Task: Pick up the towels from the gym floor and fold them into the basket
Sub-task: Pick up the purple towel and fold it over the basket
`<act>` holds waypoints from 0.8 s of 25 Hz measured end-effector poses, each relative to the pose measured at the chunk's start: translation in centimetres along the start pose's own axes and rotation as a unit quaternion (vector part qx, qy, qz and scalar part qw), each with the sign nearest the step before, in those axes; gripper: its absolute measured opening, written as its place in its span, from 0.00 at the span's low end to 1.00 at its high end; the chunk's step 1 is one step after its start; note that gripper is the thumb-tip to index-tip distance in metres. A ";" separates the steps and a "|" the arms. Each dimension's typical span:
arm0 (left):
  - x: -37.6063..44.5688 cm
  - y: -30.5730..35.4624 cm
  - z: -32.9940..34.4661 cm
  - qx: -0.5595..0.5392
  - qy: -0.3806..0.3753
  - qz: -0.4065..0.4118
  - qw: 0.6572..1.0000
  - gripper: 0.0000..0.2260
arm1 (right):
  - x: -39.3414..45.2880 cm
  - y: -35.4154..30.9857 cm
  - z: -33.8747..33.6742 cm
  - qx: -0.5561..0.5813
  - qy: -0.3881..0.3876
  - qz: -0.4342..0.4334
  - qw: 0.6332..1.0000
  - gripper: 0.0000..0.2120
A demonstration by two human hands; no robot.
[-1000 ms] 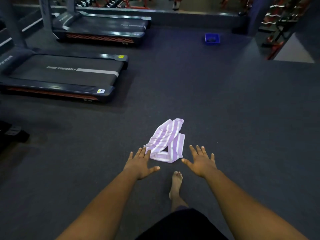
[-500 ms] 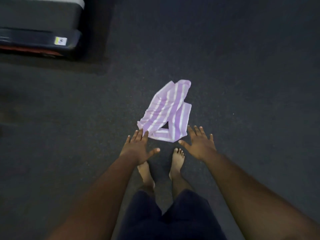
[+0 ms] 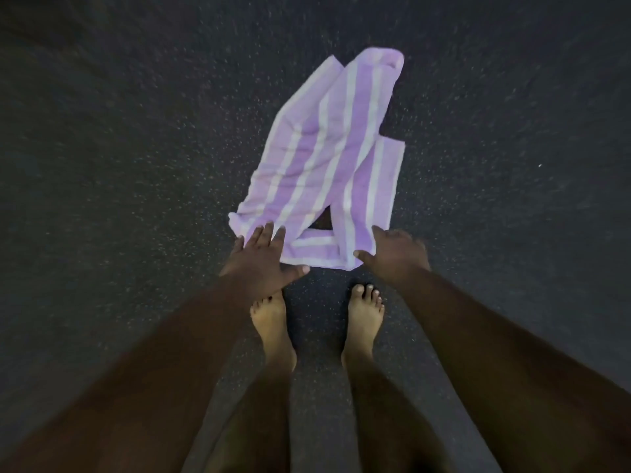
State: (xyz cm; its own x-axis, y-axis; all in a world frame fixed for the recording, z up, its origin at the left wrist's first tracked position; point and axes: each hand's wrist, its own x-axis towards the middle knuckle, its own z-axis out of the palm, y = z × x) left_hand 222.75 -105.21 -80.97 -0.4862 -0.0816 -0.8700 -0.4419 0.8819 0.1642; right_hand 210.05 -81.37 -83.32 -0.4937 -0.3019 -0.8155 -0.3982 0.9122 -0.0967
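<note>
A purple towel with white stripes (image 3: 321,165) lies crumpled on the dark speckled gym floor, straight ahead of my feet. My left hand (image 3: 261,259) reaches its near left corner with fingers straight and spread, fingertips over the towel's edge. My right hand (image 3: 392,250) is at the near right corner, index finger and thumb extended against the cloth, the other fingers bent. Neither hand has cloth gathered in it. No basket is in view.
My two bare feet (image 3: 273,319) stand side by side just behind the towel. Dark rubber floor (image 3: 136,165) fills the view on every side.
The view has dropped closer to the floor; the treadmills and the blue basket have left the frame. Both hands moved forward from short of the towel onto its near edge.
</note>
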 end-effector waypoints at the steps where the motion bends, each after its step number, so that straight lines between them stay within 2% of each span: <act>1: 2.3 -0.7 1.2 0.009 -0.010 0.002 1.000 0.46 | 2.4 0.0 1.4 -0.008 -0.001 0.009 1.000 0.30; 7: 11.5 -2.6 6.0 0.030 -0.015 0.014 0.999 0.45 | 11.3 0.7 8.9 -0.073 -0.041 0.052 0.995 0.32; 11: 12.7 -2.6 7.4 0.029 -0.023 0.027 0.999 0.45 | 12.9 0.4 11.7 -0.084 0.007 0.035 0.996 0.13; 17: 8.4 -1.7 6.0 0.037 -0.049 0.008 0.998 0.46 | 9.4 0.5 8.7 -0.040 0.063 0.007 0.997 0.08; 20: 3.2 0.4 2.1 0.041 -0.019 0.008 0.999 0.46 | 3.9 0.4 4.1 0.031 0.063 -0.002 0.998 0.10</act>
State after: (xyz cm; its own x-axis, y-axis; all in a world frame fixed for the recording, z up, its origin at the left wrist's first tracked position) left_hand 222.59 -104.10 -84.68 -0.4628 -0.0507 -0.8850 -0.3705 0.9180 0.1411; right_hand 211.18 -81.07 -88.88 -0.5869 -0.3347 -0.7372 -0.3533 0.9252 -0.1388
